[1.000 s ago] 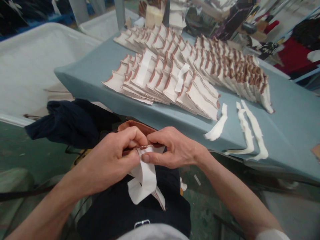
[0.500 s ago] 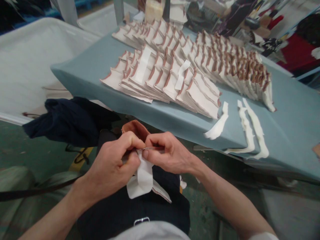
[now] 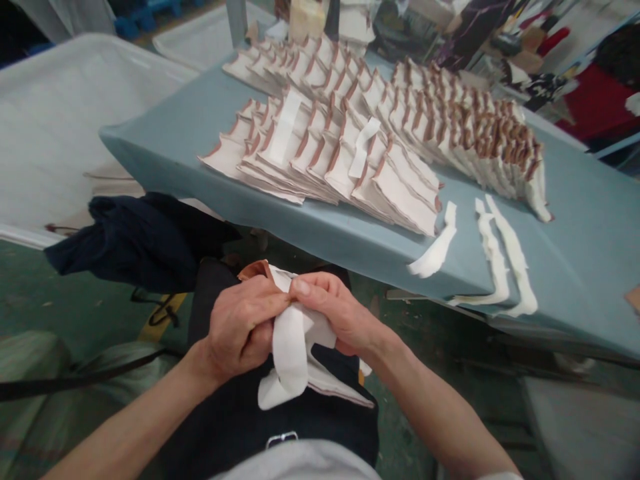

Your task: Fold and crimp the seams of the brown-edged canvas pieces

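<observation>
Over my lap, my left hand (image 3: 240,327) and my right hand (image 3: 330,313) are both closed on a small brown-and-white fabric piece (image 3: 260,270). A white strip (image 3: 289,353) hangs down from between my fingers, curling at its lower end. My right thumb and fingers pinch the top of the strip; my left hand grips the fabric piece beside it. On the blue-grey table (image 3: 200,127) in front lie overlapping rows of the same white, brown-edged pieces (image 3: 350,147). Peeled white strips (image 3: 495,253) lie near the table's front edge.
A dark navy garment (image 3: 140,233) is heaped to the left under the table edge. A large white bin (image 3: 60,127) stands at the left. Clutter and red cloth (image 3: 595,100) fill the far right. Green floor shows below.
My hands have drawn closer to my body and turned the piece. More of the white strip has come away and now hangs longer between my hands.
</observation>
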`<state>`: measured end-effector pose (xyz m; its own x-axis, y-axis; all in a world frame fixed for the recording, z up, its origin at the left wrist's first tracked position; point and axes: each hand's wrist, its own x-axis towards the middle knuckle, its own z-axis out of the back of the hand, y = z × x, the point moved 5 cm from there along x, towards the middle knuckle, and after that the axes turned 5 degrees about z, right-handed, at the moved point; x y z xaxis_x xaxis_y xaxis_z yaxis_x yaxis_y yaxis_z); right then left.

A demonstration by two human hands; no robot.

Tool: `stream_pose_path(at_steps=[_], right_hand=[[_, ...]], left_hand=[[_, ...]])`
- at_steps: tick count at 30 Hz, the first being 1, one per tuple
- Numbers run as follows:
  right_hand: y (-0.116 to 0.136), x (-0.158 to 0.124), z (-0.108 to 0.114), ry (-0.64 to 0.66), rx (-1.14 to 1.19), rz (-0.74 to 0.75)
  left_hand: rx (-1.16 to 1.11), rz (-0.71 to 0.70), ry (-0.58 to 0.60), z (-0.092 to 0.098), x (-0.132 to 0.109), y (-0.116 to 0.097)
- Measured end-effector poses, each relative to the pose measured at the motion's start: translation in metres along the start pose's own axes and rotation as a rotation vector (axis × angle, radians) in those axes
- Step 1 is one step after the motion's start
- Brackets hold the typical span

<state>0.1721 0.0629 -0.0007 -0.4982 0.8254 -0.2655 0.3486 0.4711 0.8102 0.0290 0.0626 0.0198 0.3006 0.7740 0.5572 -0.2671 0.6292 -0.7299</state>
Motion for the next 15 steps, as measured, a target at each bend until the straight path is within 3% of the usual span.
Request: stream_pose_path(at_steps=[3,8,15], right_hand=[[-0.004,0.002,-0.001,-0.033,0.067,-0.007],[0.008,-0.002,0.007,-0.04,-0.053,0.089],[0.053,-0.024,0.005,0.179,-0.572,0.237]], left_hand=[[0.044,-0.159,0.029,-0.007,-0.001,-0.001],[0.017,-0.216,-0.022,-0.011,0.001,-0.002],[-0.072,-0.013,0.211,0.006,0.013,-0.016]])
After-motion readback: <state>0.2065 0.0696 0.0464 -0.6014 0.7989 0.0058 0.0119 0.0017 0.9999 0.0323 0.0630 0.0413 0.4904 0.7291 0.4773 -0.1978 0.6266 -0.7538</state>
